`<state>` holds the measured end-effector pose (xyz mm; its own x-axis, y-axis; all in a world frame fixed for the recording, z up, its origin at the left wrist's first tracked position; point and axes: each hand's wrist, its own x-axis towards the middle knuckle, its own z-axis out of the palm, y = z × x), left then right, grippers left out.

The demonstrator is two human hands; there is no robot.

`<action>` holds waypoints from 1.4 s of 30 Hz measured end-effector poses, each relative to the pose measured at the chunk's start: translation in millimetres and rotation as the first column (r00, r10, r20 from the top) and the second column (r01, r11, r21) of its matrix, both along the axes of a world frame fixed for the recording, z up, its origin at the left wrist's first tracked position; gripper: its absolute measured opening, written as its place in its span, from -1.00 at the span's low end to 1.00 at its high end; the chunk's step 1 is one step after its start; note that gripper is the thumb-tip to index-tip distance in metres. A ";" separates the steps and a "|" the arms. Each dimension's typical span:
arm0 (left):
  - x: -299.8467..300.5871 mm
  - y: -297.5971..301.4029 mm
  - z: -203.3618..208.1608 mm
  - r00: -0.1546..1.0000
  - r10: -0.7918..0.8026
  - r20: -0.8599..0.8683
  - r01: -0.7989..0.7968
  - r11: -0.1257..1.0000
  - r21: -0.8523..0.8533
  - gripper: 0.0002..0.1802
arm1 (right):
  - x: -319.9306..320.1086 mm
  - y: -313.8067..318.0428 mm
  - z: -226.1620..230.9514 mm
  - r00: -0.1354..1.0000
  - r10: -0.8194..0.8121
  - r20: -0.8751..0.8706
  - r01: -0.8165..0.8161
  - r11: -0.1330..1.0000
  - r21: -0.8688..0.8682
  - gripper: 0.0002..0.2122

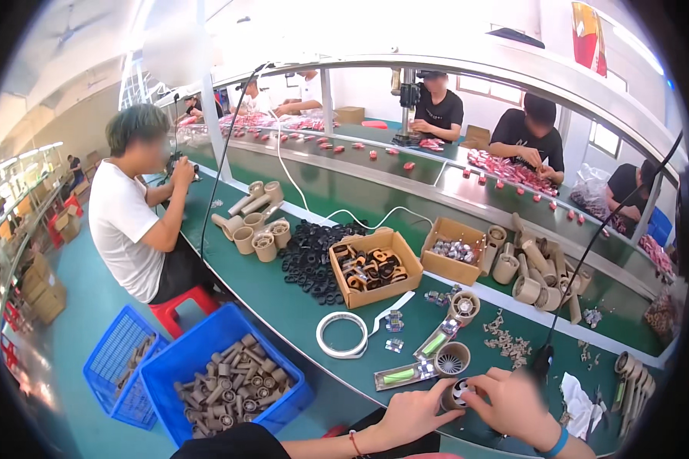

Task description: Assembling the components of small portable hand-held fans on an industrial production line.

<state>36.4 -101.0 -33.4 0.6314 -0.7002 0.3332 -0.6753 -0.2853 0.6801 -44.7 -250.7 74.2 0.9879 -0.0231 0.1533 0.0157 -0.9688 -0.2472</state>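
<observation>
At the near table edge, my left hand (413, 418) is closed round the side of a beige handheld fan housing (458, 392). The fingertips of my right hand (513, 404) are pinched at its round opening, where something white and dark shows inside. Whatever small part those fingertips touch is too hidden to name. Just beyond my hands lie two open fan bodies, one with a green battery cell (398, 377) in its handle, the other with a grilled round head (464, 306). A second grilled head (452, 358) belongs to the nearer body.
A roll of white tape (341, 335), black rings (314, 256) and two cardboard boxes (352, 297) (452, 268) of parts lie farther off. Small beige pieces (507, 342) and white crumpled paper (582, 405) are to the right. A black cable tool (543, 359) hangs there. A blue crate (283, 413) stands left.
</observation>
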 end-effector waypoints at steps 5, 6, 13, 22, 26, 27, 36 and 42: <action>23.7 39.5 39.7 0.931 -0.249 -0.267 0.257 0.966 -0.006 -0.47 | -3.9 9.1 0.8 1.000 -0.012 -0.017 0.012 1.000 -0.005 -0.73; 38.7 46.3 60.2 0.931 -0.270 -0.244 0.288 0.957 0.038 -0.51 | -4.1 9.0 -0.6 0.998 -0.052 -0.036 0.051 0.999 -0.020 -0.72; 229.5 -15.7 204.6 0.839 0.353 0.414 -0.085 0.837 -0.541 -0.53 | -4.5 14.6 -16.3 0.997 -0.046 0.062 0.053 0.989 -0.134 -0.67; 366.7 -83.1 316.4 0.552 0.694 0.462 -0.279 0.676 -0.682 -0.45 | -8.9 12.2 -26.2 0.984 -0.108 0.142 0.113 0.993 -0.023 -0.66; 362.7 -90.1 306.2 0.607 0.739 0.292 -0.238 0.519 -0.821 -0.57 | -6.2 11.4 -26.5 0.985 -0.087 0.151 0.092 0.995 -0.025 -0.66; 362.1 -86.8 306.9 0.595 0.750 0.288 -0.252 0.515 -0.819 -0.57 | -4.8 10.9 -27.0 0.985 -0.076 0.157 0.079 0.997 -0.015 -0.65; 298.9 -103.6 287.5 0.755 0.567 0.328 -0.047 0.547 -0.836 -0.48 | -8.4 11.3 -19.3 0.984 -0.116 0.132 0.114 0.993 0.027 -0.74; 134.6 -29.1 179.1 0.841 -0.389 0.377 0.416 0.909 0.010 -0.79 | -2.0 5.7 -8.6 0.993 -0.046 0.106 0.044 0.999 0.020 -0.80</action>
